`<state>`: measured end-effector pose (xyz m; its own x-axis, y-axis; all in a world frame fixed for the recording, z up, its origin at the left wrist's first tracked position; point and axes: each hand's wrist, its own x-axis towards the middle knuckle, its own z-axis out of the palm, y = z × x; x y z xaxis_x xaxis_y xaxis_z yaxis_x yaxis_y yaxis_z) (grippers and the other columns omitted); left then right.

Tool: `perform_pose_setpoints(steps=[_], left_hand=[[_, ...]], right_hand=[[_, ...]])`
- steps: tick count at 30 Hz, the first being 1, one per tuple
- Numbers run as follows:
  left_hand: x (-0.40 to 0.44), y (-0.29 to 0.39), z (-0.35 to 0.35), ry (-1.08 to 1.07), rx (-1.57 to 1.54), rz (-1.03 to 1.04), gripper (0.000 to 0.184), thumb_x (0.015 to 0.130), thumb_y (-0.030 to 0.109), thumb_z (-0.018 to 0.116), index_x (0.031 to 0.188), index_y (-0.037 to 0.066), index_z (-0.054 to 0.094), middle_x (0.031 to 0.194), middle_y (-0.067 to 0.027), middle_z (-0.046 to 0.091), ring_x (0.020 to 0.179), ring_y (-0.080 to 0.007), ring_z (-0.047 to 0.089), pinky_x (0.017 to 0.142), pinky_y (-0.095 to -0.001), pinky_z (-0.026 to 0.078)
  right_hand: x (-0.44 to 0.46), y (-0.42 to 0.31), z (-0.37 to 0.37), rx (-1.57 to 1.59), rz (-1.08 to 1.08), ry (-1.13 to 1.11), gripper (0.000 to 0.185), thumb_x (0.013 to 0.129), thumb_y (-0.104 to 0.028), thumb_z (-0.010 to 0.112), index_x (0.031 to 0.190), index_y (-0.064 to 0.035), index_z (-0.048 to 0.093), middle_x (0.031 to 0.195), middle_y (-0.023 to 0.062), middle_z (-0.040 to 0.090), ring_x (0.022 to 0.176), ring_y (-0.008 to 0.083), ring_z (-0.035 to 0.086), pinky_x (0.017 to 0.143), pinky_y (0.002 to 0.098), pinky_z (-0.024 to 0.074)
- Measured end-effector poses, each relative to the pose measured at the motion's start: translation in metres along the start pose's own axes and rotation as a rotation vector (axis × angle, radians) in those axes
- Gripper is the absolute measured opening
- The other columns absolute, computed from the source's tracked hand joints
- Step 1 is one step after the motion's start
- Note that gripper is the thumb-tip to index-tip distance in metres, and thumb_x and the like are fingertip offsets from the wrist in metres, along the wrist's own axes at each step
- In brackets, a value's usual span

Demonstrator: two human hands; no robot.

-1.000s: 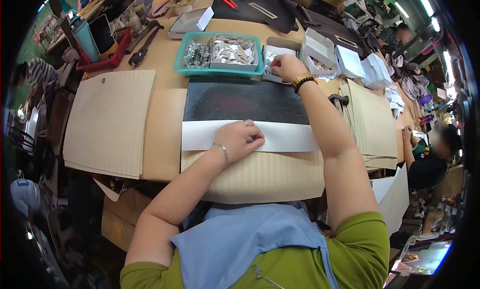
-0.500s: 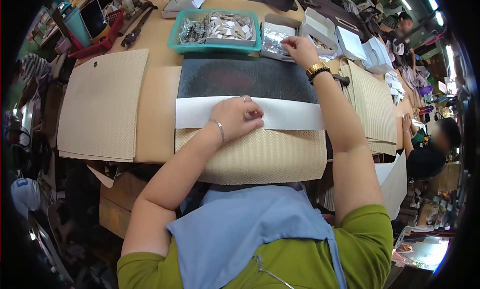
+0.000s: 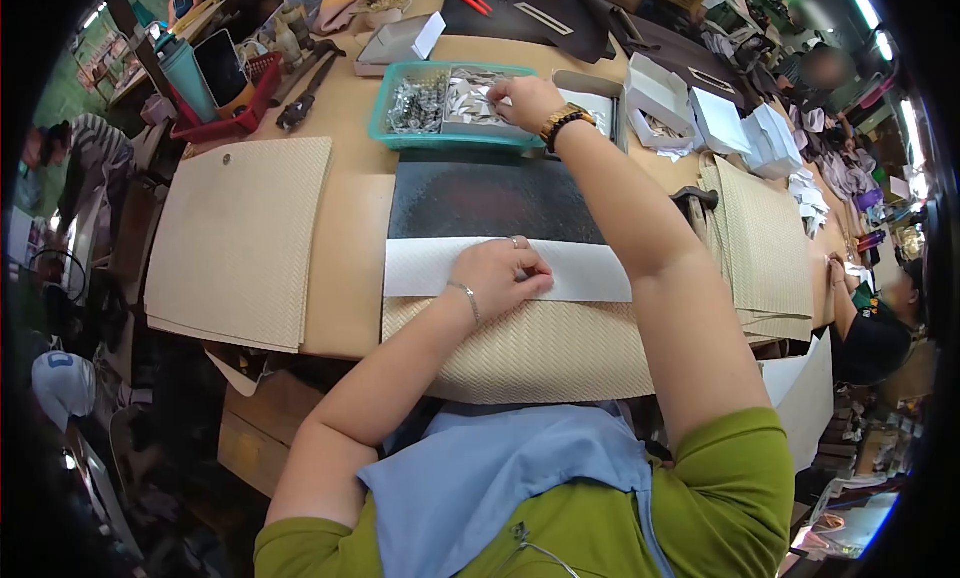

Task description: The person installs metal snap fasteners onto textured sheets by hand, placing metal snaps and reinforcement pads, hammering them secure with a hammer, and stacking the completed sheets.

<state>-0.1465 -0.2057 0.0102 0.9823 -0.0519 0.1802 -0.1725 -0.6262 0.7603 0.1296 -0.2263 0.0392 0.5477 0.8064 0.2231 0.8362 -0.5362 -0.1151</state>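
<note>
My left hand rests on a white strip along the top of a cream woven-pattern sheet. Its fingers curl in towards the thumb; whatever they pinch is too small to name. The sheet lies partly over a black board and hangs past the table's front edge. My right hand reaches over the teal tray, fingertips together at a box of small pale pieces. Whether it holds one is hidden. Small metal fittings fill the tray's left side.
Stacks of woven-pattern sheets lie at left and right. A hammer stands by the right stack. White boxes line the back right. Red-handled scissors lie on dark material. A person sits at far right.
My right hand has moved left, from the small box of silvery pieces to the box of pale pieces in the teal tray. My left hand stays on the white strip; the view has shifted.
</note>
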Motion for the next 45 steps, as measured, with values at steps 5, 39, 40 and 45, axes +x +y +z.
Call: perform_pose_setpoints(steps=[5,39,40,45], left_hand=[[0.0,-0.003,0.002,0.038,0.029,0.043,0.016,0.082,0.03,0.076,0.085,0.015,0.076,0.083,-0.0022,0.066,0.07,-0.0205,0.065,0.066,-0.0325,0.051],[-0.001,-0.017,-0.002,-0.024,-0.485,-0.192,0.018,0.091,0.006,0.067,0.108,-0.001,0.069,0.098,-0.0041,0.073,0.088,-0.0083,0.066,0.081,-0.0231,0.053],[-0.001,-0.015,-0.004,-0.023,-0.484,-0.198,0.018,0.091,0.005,0.067,0.108,-0.001,0.069,0.098,-0.0044,0.073,0.088,-0.0085,0.066,0.081,-0.0231,0.053],[-0.001,-0.014,-0.002,-0.001,-0.571,-0.225,0.019,0.092,0.004,0.067,0.109,-0.002,0.069,0.099,-0.0053,0.072,0.088,-0.0085,0.066,0.08,-0.0227,0.053]], right_hand=[[0.006,0.011,0.016,0.155,0.013,0.061,0.019,0.087,-0.023,0.065,0.102,-0.0183,0.076,0.098,0.0101,0.073,0.095,0.0308,0.068,0.083,0.0412,0.0541],[-0.247,-0.069,-0.031,1.183,0.474,0.126,0.019,0.089,-0.015,0.07,0.103,-0.0021,0.073,0.085,0.0033,0.073,0.074,0.0062,0.064,0.065,0.0232,0.052],[-0.232,-0.067,-0.034,1.167,0.428,0.247,0.019,0.089,-0.016,0.07,0.103,-0.0032,0.073,0.086,0.0018,0.072,0.075,0.0045,0.063,0.065,0.0214,0.0511],[-0.127,-0.03,-0.038,0.954,0.272,0.452,0.024,0.09,-0.02,0.068,0.108,-0.0053,0.073,0.086,0.0047,0.074,0.073,0.0096,0.063,0.067,0.0275,0.0521]])
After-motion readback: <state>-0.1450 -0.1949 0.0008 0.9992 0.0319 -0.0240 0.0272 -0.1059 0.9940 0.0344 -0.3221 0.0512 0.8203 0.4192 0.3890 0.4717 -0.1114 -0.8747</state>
